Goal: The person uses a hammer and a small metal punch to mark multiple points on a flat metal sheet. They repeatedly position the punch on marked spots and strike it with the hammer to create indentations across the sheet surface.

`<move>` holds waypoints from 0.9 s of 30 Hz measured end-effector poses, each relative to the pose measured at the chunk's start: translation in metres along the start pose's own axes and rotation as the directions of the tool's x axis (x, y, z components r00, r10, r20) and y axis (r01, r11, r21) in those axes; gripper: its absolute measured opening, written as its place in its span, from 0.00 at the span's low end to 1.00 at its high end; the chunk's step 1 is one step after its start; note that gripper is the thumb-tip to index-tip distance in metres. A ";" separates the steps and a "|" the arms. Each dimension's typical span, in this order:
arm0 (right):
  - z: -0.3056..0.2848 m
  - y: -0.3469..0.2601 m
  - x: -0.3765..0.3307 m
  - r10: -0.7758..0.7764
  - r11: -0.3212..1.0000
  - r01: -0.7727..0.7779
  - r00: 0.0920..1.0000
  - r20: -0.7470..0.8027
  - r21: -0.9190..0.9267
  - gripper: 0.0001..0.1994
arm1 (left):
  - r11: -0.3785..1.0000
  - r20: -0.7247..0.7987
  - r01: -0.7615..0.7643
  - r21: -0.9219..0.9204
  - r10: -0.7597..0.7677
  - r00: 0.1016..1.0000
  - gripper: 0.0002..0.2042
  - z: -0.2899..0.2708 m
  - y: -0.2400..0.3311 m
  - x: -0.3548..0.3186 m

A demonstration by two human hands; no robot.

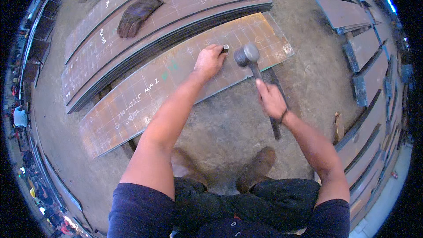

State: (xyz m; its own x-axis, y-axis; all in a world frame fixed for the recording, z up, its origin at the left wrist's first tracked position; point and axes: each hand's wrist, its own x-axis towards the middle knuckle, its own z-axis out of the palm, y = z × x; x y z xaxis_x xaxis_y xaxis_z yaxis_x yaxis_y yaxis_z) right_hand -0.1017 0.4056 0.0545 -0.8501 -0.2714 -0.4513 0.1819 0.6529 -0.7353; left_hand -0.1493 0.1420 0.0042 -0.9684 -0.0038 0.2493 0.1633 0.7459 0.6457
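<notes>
Currently, a long curved steel plate is seen laid on supports above the concrete floor, running from about 8 o'clock to 2 o'clock across the view. Its face is covered with a chalked grid and circled marks. Whether any of these marks has already been punched cannot be told at this resolution, so the share of work done is left open; judging by the punch being set near the 2 o'clock end, many marks toward 8 o'clock would appear to remain.

Behind it, at 11 o'clock, a stack of similar plates is seen, with a dark work glove lying on top. Further plates are stacked at 3 o'clock.

The hammer is held raised, its head just to the 3 o'clock side of the punch and apart from it. Its handle is gripped by the right hand, fingers closed fully round the shaft.

The small punch is held upright on the plate by the left hand. The fingers are pinched narrowly about it; the punch projects from the fingertips toward 2 o'clock, its top exposed.
</notes>
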 end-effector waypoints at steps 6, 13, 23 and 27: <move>0.004 0.096 -0.064 0.247 0.967 -0.237 0.964 0.101 -0.096 0.30 | 0.986 0.033 0.157 -0.054 -0.156 0.987 0.13 -0.005 0.014 0.002; 0.001 0.147 -0.071 0.470 0.875 -0.483 0.837 0.278 -0.026 0.25 | 0.923 0.242 0.318 -0.217 -0.265 0.934 0.15 0.014 0.047 -0.009; -0.001 0.150 -0.065 0.464 0.868 -0.495 0.835 0.295 0.034 0.23 | 0.933 0.285 0.338 -0.121 -0.294 0.912 0.16 0.026 0.048 -0.011; -0.004 0.155 -0.063 0.445 0.893 -0.444 0.854 0.270 -0.066 0.22 | 0.920 0.301 0.356 -0.162 -0.297 0.906 0.16 0.027 0.047 -0.011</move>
State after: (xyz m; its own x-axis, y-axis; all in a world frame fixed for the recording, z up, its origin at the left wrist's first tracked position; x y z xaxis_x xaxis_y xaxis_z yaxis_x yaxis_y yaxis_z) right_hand -0.0222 0.5263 -0.0292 -0.5115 -0.1324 -0.8490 0.5073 0.7510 -0.4228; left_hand -0.1360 0.1947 0.0126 -0.9827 -0.0244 -0.1838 -0.1640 0.5768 0.8002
